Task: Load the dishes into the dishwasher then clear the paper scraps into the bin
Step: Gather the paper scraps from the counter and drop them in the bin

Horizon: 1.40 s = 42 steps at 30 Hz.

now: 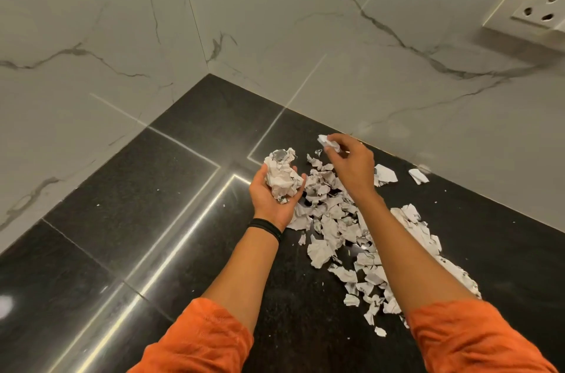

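1. The left hand (270, 198) is cupped, palm up, and its grip holds a white crumpled paper ball (282, 174).
2. The right hand (351, 164) pinches one small white torn paper bit (328, 142) in its fingertips, at 1 o'clock from the ball.
3. It would be good to press that bit into the ball, so nothing falls.
4. The pile of white torn paper scraps (333, 219) lies on the shiny black stone tabletop (153, 189), below both hands, trailing to 5 o'clock.
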Each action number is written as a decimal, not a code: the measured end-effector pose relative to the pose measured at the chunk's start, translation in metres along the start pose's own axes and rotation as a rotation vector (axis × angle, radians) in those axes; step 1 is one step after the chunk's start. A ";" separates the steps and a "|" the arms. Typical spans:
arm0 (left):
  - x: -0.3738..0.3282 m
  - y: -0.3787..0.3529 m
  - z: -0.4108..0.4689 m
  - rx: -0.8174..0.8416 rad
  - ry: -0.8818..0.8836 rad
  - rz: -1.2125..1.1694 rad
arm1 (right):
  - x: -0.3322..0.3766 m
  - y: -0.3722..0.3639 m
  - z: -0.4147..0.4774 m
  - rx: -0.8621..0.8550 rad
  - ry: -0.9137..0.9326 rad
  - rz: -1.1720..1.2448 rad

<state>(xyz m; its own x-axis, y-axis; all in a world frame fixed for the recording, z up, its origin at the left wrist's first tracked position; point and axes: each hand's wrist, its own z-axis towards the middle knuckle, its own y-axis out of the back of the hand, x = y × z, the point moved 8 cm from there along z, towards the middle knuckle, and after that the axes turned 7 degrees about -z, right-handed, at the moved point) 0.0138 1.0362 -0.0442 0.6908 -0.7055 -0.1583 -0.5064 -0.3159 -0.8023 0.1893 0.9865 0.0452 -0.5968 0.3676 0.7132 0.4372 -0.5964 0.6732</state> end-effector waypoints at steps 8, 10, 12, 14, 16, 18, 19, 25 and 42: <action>0.018 -0.005 -0.022 0.055 0.044 0.008 | 0.073 -0.025 -0.088 0.233 0.287 -0.050; 0.020 -0.002 -0.021 0.060 0.067 0.014 | 0.070 -0.028 -0.091 0.253 0.271 -0.016; 0.018 -0.004 -0.019 0.076 0.072 0.006 | 0.071 -0.022 -0.086 0.216 0.249 0.073; 0.016 -0.007 -0.015 0.107 0.069 -0.030 | 0.069 -0.011 -0.072 0.144 0.215 0.127; 0.012 -0.011 -0.011 0.118 0.055 -0.073 | 0.054 -0.008 -0.049 0.106 0.137 0.143; 0.009 -0.010 -0.004 0.098 0.053 -0.118 | 0.031 -0.017 -0.020 0.146 0.058 0.028; 0.008 -0.010 0.000 0.086 0.052 -0.135 | 0.017 -0.026 -0.006 0.191 0.034 -0.076; -0.001 0.004 0.021 0.029 0.035 -0.154 | -0.024 -0.085 0.034 0.471 0.166 -0.533; 0.016 -0.007 -0.024 0.105 0.058 -0.051 | 0.072 -0.022 -0.028 0.347 0.099 0.261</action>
<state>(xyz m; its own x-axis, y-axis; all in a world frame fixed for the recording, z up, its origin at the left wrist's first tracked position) 0.0160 1.0122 -0.0271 0.6816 -0.7268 -0.0850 -0.4125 -0.2857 -0.8650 0.1177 1.0063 0.0758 -0.4906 0.1565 0.8572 0.7716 -0.3791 0.5108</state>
